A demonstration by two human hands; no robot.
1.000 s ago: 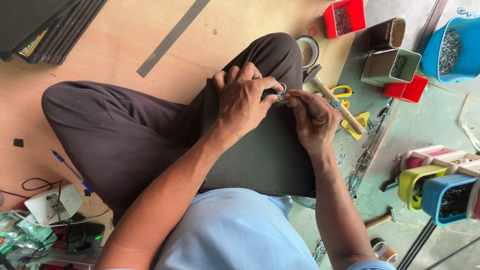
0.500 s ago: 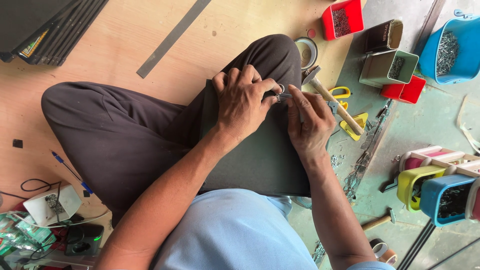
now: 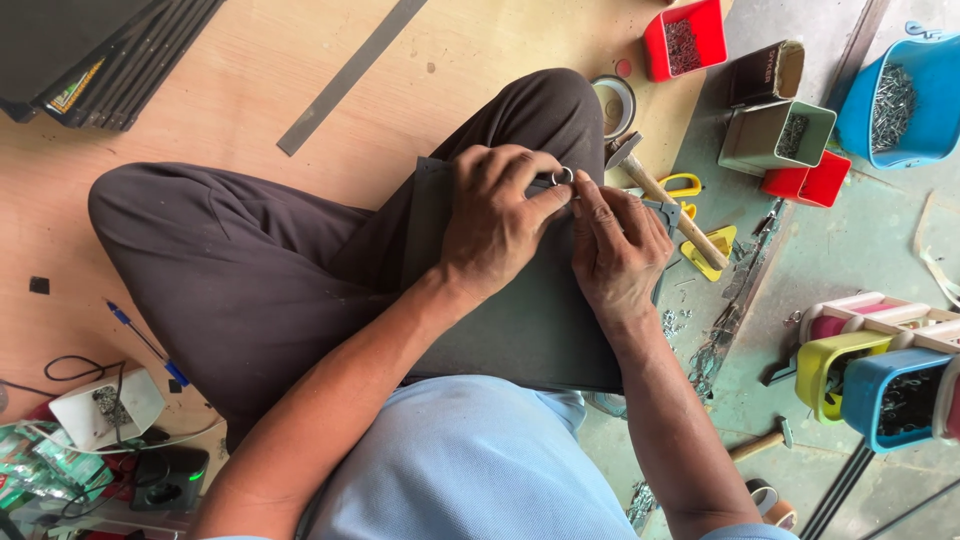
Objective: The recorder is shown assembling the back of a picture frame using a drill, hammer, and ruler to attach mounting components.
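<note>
A dark grey board [image 3: 530,320] is propped flat across the lap of a person seated cross-legged on the wooden floor [image 3: 300,60], w/ the board's far edge toward the floor's right-hand side where tools lie. The left hand [image 3: 495,225] is pressed over the board's upper edge, fingers curled down and gripping it, thumb tip against a small metal ring [image 3: 562,176]. The right hand [image 3: 615,250] is laid beside it, fingers bent, index tip touching the ring; whether the ring is actually pinched by it can't be told. The ring sits at the board's top edge, between both hands.

Beyond the board, a wooden-handled hammer [image 3: 660,195] is seen on the floor, near yellow-handled scissors [image 3: 685,185] and a roll of tape [image 3: 612,105]. Bins of small metal parts are ranged along the right edge: a blue tub [image 3: 900,100], a red tray [image 3: 685,40], a grey-green box [image 3: 775,135].

Risk, as judged: the ring is small and held only by fingertips, so it could be dropped into the metal scraps [image 3: 720,340] on the green mat and lost; the board could also slide off the knee if the left grip is eased.

Hidden: the ring's attachment point is covered by fingers; the board's lower edge is cut off by the blue shirt [image 3: 470,470].
</note>
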